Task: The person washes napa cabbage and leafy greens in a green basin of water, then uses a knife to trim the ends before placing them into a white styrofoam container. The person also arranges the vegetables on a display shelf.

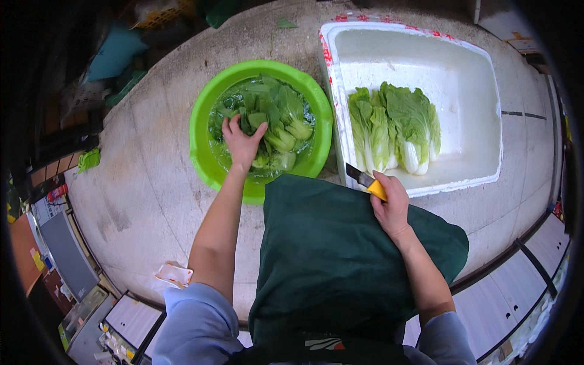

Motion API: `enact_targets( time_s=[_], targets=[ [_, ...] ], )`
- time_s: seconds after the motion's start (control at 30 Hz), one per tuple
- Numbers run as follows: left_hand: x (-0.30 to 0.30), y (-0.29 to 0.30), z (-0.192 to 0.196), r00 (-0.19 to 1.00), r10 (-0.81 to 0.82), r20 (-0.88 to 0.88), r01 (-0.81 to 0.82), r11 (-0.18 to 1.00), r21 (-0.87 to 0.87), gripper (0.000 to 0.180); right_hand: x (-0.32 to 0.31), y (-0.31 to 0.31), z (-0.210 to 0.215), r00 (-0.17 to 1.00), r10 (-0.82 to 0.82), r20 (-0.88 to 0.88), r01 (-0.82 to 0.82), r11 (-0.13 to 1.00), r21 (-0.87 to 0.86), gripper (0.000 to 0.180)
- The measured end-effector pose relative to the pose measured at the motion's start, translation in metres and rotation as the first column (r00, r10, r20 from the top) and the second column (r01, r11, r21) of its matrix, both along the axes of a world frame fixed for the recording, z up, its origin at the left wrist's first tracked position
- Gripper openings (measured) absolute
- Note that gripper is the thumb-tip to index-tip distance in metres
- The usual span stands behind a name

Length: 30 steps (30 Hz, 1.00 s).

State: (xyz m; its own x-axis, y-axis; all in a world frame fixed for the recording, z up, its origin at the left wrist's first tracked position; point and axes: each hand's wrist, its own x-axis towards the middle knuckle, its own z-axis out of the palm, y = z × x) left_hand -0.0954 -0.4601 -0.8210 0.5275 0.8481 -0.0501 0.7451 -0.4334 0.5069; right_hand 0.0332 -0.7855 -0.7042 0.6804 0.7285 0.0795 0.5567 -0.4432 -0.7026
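A bright green round basin [201,152] holds water and leafy bok choy [281,140]. My left hand [242,143] reaches into it from the near side. Its thumb and fingers are spread over the dark green leaves and touch them; no firm grip shows. In my right hand [392,204] is a utility knife [377,190] with a yellow handle, its dark blade pointing up and left. The knife is over the near left corner of a white foam box [462,140]. Several heads of pale-stemmed leafy cabbage [413,131] lie side by side in the box's left part.
A dark green apron [340,243] covers my lap, close to both containers. Grey concrete floor [146,164] lies around them. A crumpled white and orange wrapper [175,275] sits by my left elbow. Light cabinets [505,298] line the lower right, and a loose leaf [285,23] lies beyond the basin.
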Motion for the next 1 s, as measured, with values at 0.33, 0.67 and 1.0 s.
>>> enact_targets(
  time_s=[0.33,0.67,1.0],
  targets=[
    [-0.08,-0.029,0.067,0.989,-0.109,0.097,0.115,0.992,-0.052,0.034,-0.023,0.064,0.017,0.826,0.137,-0.547,-0.164,0.986,0.0,0.043],
    [-0.228,-0.192,0.197,0.978,-0.176,-0.111,0.087,0.829,-0.552,0.051,-0.031,0.086,0.038,0.735,0.309,-0.604,-0.354,0.934,0.046,0.023],
    [-0.237,-0.232,0.206,0.965,0.002,-0.263,-0.232,0.479,-0.847,0.11,-0.051,0.046,0.044,-0.188,0.575,-0.797,-0.809,0.369,0.457,0.036]
  ],
)
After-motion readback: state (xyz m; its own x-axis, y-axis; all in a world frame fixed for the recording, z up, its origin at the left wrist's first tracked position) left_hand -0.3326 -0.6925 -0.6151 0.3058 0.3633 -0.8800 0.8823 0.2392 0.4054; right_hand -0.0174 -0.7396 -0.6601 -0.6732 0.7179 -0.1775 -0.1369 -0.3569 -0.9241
